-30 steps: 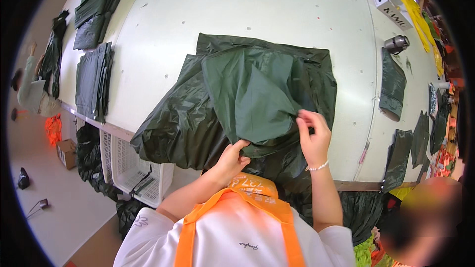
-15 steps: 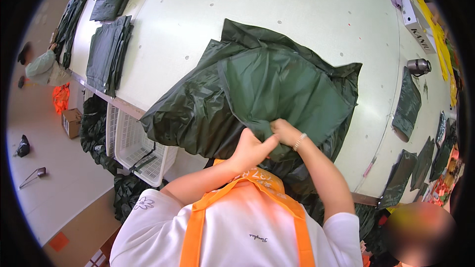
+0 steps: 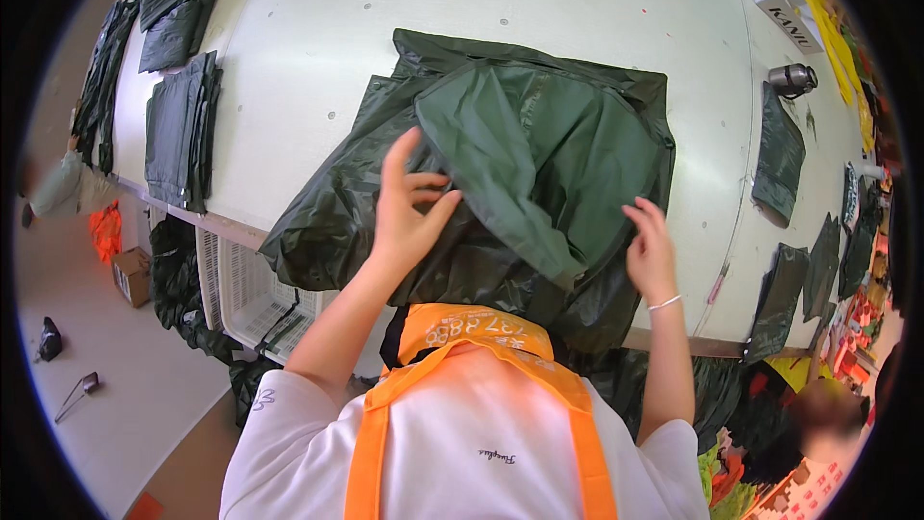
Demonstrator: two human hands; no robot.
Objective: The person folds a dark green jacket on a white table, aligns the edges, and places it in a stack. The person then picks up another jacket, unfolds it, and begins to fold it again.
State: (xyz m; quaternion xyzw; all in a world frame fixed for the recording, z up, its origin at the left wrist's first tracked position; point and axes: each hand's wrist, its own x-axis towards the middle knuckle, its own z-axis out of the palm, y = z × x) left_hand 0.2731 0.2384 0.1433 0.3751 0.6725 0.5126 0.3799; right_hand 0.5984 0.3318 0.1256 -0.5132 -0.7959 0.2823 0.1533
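Left hand [image 3: 412, 207]: mine, released, fingers spread and thumb apart from the index finger; it stands over the left part of the garment, beside the left edge of the lighter green panel.
Right hand [image 3: 651, 248]: mine, unclenched, fingers loosely bent at the panel's right edge; I cannot tell whether the fingertips touch the cloth.
Dark green garment [image 3: 337, 221]: spread and creased on the white table [image 3: 298, 48] directly before me, its near side hanging over the edge against my orange apron [image 3: 472, 329].
Lighter green panel [image 3: 568, 149]: on top of the garment, rumpled, narrowing to 1 point toward me, between my 2 hands.
Table, left: 1 stack of folded dark green pieces [image 3: 181, 130], with a dark green pile [image 3: 178, 34] beyond it.
Table, right: 1 metal flask [image 3: 792, 80] near a folded green piece [image 3: 778, 159]; 1 white box [image 3: 778, 2] farther off, beside yellow cloth [image 3: 830, 39].
Below the table, left: white plastic crate [image 3: 231, 274]; 1 cardboard box [image 3: 132, 276] on the floor near an orange bundle [image 3: 106, 233].
Wrist: 1 pale bracelet [image 3: 664, 303], right arm.
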